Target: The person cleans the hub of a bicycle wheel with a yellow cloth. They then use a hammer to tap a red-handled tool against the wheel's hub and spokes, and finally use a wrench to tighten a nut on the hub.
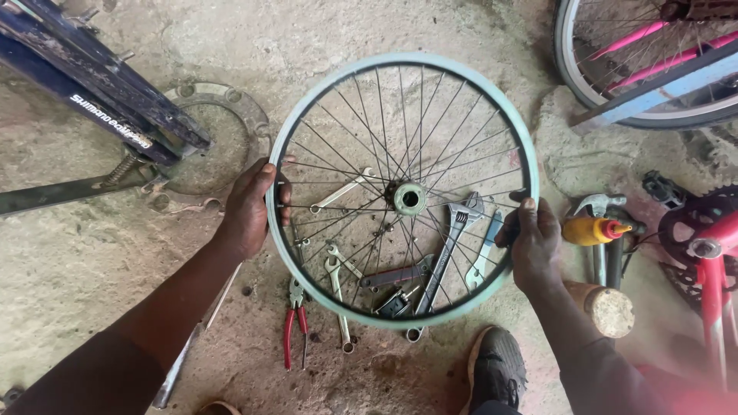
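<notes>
I hold a bare bicycle wheel flat above the ground: a pale green rim (400,60) with thin black spokes and a hub (410,198) at its middle. My left hand (252,207) grips the rim's left side, fingers curled over it. My right hand (535,240) grips the right side. Through the spokes I see tools on the floor: an adjustable wrench (453,238), several open spanners (338,273) and a small dark tool.
Red-handled pliers (294,327) lie below the rim. A dark blue bike frame (92,84) and a metal ring lie at left. At right are a hammer, a yellow bottle (588,230), a wooden handle (607,307), a red bike part and another wheel (653,69). My shoe (498,367) is at bottom.
</notes>
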